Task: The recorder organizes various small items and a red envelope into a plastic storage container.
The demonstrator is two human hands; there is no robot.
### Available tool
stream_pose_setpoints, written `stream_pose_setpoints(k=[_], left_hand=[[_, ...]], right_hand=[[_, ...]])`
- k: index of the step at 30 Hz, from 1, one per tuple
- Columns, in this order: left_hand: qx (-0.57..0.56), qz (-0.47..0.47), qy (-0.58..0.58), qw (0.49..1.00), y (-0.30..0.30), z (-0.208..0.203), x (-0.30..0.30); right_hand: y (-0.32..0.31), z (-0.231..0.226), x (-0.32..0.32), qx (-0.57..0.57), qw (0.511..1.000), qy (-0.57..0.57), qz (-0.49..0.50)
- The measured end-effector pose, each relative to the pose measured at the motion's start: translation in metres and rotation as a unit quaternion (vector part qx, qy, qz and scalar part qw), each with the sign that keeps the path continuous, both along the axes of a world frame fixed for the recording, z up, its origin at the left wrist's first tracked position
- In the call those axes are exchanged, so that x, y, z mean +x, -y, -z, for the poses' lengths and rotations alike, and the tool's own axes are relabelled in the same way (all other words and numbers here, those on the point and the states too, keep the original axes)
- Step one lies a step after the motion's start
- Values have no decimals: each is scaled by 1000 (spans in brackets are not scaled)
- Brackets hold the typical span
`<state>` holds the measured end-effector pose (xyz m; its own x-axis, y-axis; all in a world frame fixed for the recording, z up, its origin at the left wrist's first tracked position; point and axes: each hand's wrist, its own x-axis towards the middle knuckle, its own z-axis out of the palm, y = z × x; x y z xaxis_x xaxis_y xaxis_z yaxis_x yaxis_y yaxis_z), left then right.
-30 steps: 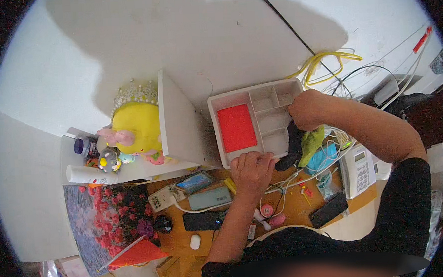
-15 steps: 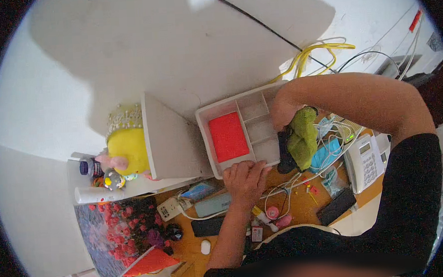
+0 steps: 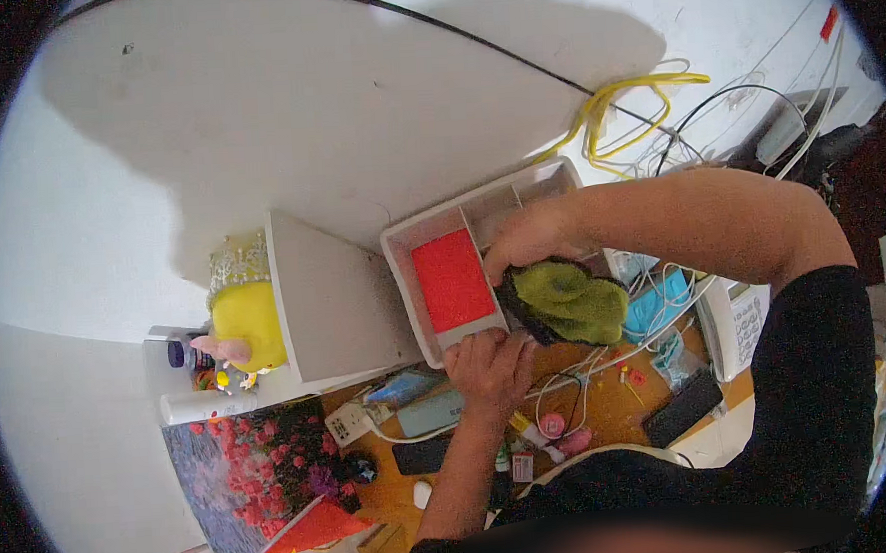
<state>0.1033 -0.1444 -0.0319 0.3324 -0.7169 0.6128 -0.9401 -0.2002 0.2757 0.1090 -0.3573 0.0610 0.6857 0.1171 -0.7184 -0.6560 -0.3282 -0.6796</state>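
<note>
A white divided storage box point(image 3: 420, 221) stands tilted against the wall, its compartments facing me. In its left compartment lies a flat bright red rectangle point(image 3: 453, 280). My left hand point(image 3: 488, 372) grips the box's lower rim, fingers bent over the edge. Reaching in from the right, my right hand point(image 3: 536, 240) is closed on a fuzzy green cloth point(image 3: 569, 295) with a dark edge. The cloth presses against the middle of the box and covers part of its compartments and lower rim. Most of the right fingers are hidden.
Left of the box stands a white panel point(image 3: 334, 307), with a yellow plush toy point(image 3: 245, 322) behind it. Cables, a blue packet point(image 3: 657, 303), a dark phone point(image 3: 682, 409) and a white desk telephone point(image 3: 736, 326) crowd the right side. A power strip point(image 3: 348, 422) lies left.
My right hand has moved left and down with the green cloth, from the box's right side to its middle. The left hand stays on the lower rim. The view has shifted slightly.
</note>
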Motion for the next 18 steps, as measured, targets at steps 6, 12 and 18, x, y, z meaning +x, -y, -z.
stream_pose_setpoints(k=[6, 12, 18], left_hand=[[-1, 10, 2, 1000, -2, 2, -1], [13, 14, -10, 1000, -2, 2, -1], [3, 5, 1, 1000, -3, -4, -2]], right_hand=[[-5, 22, -34, 188, 951, 13, 247], [-5, 19, -30, 240, 950, -85, 178], [-12, -11, -23, -71, 996, -2, -55]])
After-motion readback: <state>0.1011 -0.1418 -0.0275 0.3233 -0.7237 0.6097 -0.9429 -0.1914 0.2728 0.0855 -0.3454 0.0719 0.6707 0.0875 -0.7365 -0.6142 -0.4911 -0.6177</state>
